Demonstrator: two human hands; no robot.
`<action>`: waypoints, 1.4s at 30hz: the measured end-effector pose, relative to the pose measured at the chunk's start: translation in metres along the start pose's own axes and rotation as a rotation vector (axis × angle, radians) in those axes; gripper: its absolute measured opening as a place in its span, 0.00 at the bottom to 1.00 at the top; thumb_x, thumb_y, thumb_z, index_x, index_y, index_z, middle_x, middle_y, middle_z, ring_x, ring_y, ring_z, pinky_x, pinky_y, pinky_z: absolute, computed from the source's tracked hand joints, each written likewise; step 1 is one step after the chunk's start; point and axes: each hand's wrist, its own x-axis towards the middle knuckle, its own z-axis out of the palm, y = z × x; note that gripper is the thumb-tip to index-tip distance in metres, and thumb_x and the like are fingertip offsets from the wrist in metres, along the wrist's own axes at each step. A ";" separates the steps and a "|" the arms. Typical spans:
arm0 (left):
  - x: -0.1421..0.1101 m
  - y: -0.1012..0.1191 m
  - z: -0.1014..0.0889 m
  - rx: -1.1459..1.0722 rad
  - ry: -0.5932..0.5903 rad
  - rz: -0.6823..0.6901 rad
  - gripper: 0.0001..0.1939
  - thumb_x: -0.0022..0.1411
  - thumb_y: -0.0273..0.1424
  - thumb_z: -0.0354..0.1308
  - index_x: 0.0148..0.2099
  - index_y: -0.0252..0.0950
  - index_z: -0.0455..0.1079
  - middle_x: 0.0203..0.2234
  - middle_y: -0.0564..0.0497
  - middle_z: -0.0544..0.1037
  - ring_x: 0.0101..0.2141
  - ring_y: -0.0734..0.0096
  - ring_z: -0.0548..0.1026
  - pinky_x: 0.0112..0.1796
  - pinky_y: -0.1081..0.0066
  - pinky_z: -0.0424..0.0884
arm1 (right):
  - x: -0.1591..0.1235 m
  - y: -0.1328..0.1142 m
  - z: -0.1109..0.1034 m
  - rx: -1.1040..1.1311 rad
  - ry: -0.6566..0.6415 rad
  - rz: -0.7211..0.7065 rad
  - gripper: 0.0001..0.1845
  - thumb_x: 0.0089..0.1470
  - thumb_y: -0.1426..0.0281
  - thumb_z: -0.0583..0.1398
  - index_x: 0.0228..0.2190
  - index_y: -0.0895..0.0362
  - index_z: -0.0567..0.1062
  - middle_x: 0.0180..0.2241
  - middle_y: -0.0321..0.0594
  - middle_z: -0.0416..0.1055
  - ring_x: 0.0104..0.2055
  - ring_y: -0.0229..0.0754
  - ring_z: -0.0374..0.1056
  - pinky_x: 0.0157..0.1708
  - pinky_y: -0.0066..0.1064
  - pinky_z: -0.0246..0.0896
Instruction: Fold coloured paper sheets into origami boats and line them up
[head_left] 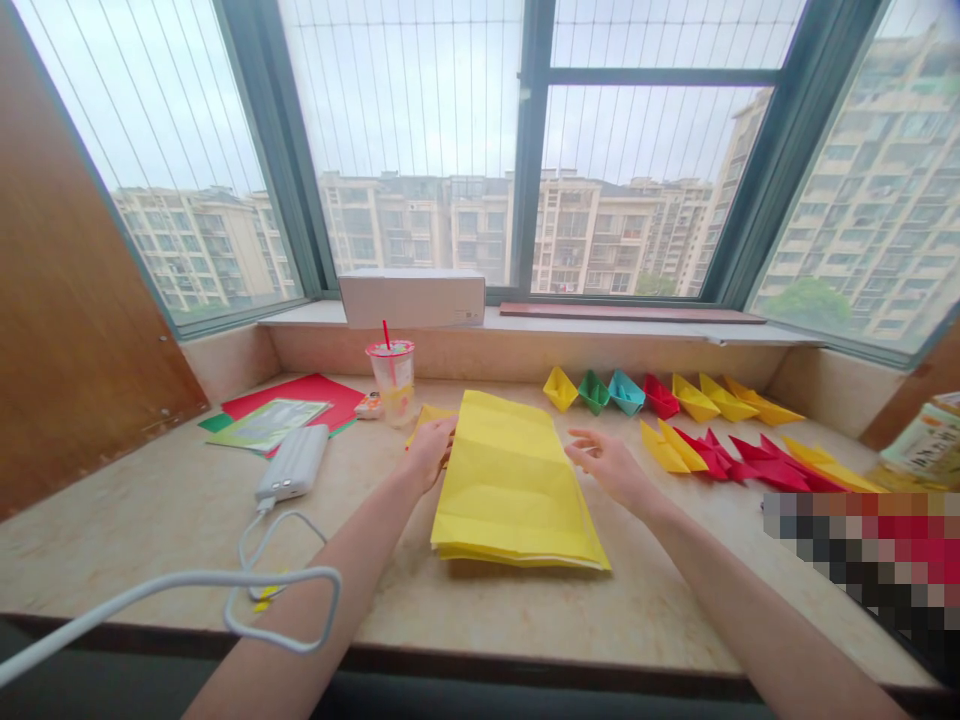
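Closest thing to me is a white cable (172, 581) looping across the view of the left forearm, kinda in the way, near the surface's (480, 630) front edge. Yellow paper stack (517, 480) lies mid-surface, a bit back from that edge. Left hand (430, 455) has its fingers curled at the stack's left side; can't tell if they're actually pinching it. Right hand (604, 462) has its fingers loosely spread, nothing in them, just beside the stack's right side. Over left there's a power bank (294, 462), then red sheets (341, 395) toward the back left corner. Folded paper pieces (720, 455) fill the right side, with a row of paper boats (628, 391) behind, near the back edge. Lidded cup (394, 385) with a straw sits just behind the left hand. Surface is beige and faintly mottled. Past it: white box (412, 300) on the sill (300, 314), barred windows (420, 110), apartment blocks (600, 230) under a pale sky.
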 end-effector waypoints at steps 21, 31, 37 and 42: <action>-0.009 0.009 0.007 0.085 -0.099 0.122 0.26 0.48 0.31 0.68 0.50 0.37 0.68 0.37 0.49 0.78 0.34 0.69 0.77 0.29 0.74 0.71 | 0.005 0.006 -0.012 0.177 0.127 0.024 0.37 0.49 0.65 0.65 0.59 0.59 0.64 0.37 0.43 0.78 0.34 0.45 0.76 0.32 0.33 0.71; -0.004 0.005 0.005 0.187 -0.033 0.201 0.21 0.53 0.40 0.64 0.47 0.34 0.73 0.38 0.45 0.79 0.35 0.62 0.78 0.35 0.67 0.73 | 0.007 0.002 -0.027 0.457 0.167 0.089 0.20 0.48 0.56 0.66 0.38 0.54 0.73 0.34 0.45 0.81 0.35 0.54 0.78 0.32 0.41 0.75; 0.000 -0.001 0.002 0.334 0.067 0.328 0.27 0.49 0.27 0.65 0.54 0.36 0.71 0.50 0.42 0.73 0.56 0.54 0.66 0.52 0.63 0.66 | 0.010 0.010 -0.040 0.477 0.308 0.064 0.18 0.50 0.55 0.63 0.40 0.52 0.71 0.37 0.45 0.81 0.38 0.55 0.78 0.32 0.41 0.75; -0.013 0.005 0.015 0.377 -0.112 0.301 0.18 0.59 0.43 0.60 0.43 0.34 0.77 0.43 0.41 0.78 0.45 0.54 0.75 0.43 0.63 0.73 | 0.010 0.005 -0.033 0.630 0.321 0.045 0.21 0.50 0.54 0.64 0.42 0.51 0.69 0.40 0.44 0.80 0.42 0.53 0.77 0.36 0.42 0.76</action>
